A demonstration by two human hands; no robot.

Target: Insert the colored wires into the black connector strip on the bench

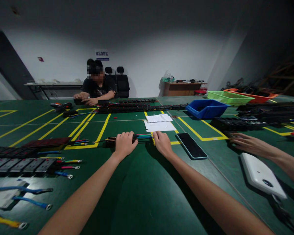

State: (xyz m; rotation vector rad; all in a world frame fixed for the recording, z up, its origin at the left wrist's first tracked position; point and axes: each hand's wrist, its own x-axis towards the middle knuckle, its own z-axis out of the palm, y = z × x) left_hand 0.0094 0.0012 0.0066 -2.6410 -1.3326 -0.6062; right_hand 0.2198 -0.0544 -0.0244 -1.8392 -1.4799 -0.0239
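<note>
Green surface w/ yellow lines, pale wall behind; co-worker seated across. Wires on surface, btwn both hands, just in front of paper; phone to R. L hand: fingers curled down over wires, clamped. R hand: fingers tog., pinching other end, grip partly hidden.

Green, yellow-lined table beneath white papers, a phone, blue bin and white device
</note>
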